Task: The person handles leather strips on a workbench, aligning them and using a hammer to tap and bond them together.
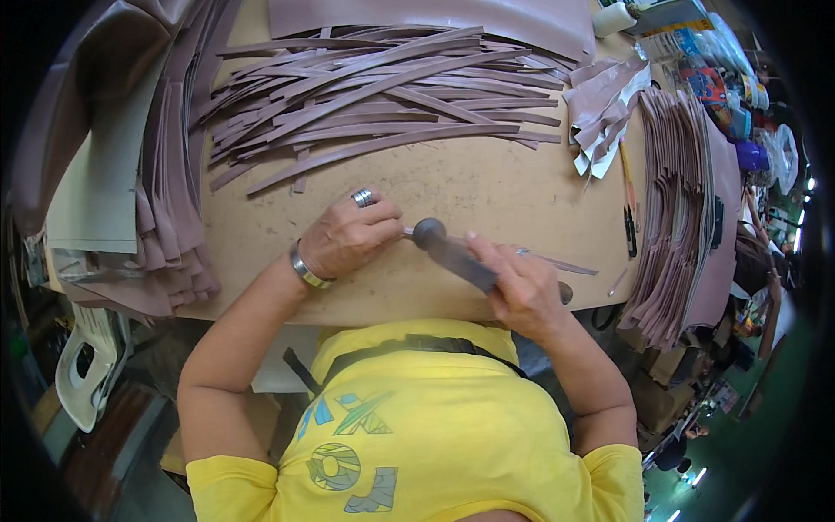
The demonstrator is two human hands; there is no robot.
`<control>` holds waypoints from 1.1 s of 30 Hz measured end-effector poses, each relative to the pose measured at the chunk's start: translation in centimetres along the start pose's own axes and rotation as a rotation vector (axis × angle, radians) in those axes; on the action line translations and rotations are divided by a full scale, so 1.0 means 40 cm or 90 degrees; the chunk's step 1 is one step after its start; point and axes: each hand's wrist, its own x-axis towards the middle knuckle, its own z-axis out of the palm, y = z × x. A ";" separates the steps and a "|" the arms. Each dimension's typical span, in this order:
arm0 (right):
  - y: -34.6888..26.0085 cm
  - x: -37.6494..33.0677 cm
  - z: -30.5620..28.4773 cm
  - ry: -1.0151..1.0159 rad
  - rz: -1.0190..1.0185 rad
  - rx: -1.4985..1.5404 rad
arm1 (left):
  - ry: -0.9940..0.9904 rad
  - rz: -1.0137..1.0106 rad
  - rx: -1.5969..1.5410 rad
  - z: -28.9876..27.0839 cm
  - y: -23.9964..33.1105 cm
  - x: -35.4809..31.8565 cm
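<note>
My right hand (526, 291) is closed on a hammer (461, 257); its dark grey head, with a rounded end, points toward my left hand and is somewhat blurred. My left hand (352, 233), with a ring and a metal bracelet, has its fingers pinched together just above the table. A small shiny metal piece (407, 232) sticks out of that pinch, beside the hammer's round end; the rest of it is hidden by my fingers. Thin, pointed metal blades (565, 264) lie beyond my right hand, partly covered by it.
Mauve leather-like strips (374, 96) lie heaped across the table (348, 187). Stacked mauve pieces stand left (170, 191) and right (674, 200). Crumpled scraps (604, 113) and a dark pen-like tool (630, 230) lie at right. A white spool (614, 19) stands far right.
</note>
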 end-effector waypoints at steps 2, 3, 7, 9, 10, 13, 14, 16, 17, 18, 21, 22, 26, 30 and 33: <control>-0.003 0.004 0.007 -0.070 0.025 -0.022 | 0.009 0.001 0.003 0.003 -0.002 -0.004; -0.007 0.010 0.000 -0.079 0.040 -0.026 | 0.004 0.005 0.003 -0.001 -0.002 -0.002; -0.011 0.019 -0.001 -0.058 0.032 -0.011 | -0.010 0.017 -0.005 -0.004 -0.007 -0.003; -0.002 0.016 0.011 -0.080 0.024 -0.007 | -0.012 0.023 0.004 -0.012 -0.006 -0.004; 0.002 0.014 0.015 -0.091 0.021 -0.006 | -0.011 0.027 0.014 -0.022 -0.004 -0.006; 0.003 0.016 0.011 -0.107 0.039 -0.005 | 0.001 0.017 0.020 -0.036 -0.010 -0.018; 0.001 0.019 0.010 -0.104 0.043 0.001 | 0.007 0.009 0.019 -0.038 -0.011 -0.022; -0.003 0.025 0.007 -0.097 0.050 0.011 | 0.007 0.008 0.004 -0.035 -0.015 -0.025; -0.009 0.030 0.006 -0.087 0.040 0.006 | 0.008 0.007 -0.003 -0.033 -0.016 -0.025; -0.016 0.034 0.007 -0.078 0.030 0.001 | 0.016 0.008 0.000 -0.030 -0.017 -0.026; -0.011 0.035 0.021 -0.071 0.033 0.011 | 0.020 0.011 -0.001 -0.027 -0.017 -0.025; -0.007 0.038 0.026 -0.072 0.036 0.020 | 0.010 0.005 -0.004 -0.030 -0.017 -0.026; -0.034 0.061 0.008 -0.078 0.011 -0.027 | 0.006 -0.006 -0.005 -0.032 -0.017 -0.024; -0.019 0.044 0.023 -0.105 0.022 -0.012 | 0.020 -0.015 -0.012 -0.043 -0.016 -0.023; -0.020 0.051 0.015 -0.112 0.040 -0.006 | 0.021 -0.041 -0.011 -0.061 -0.019 -0.039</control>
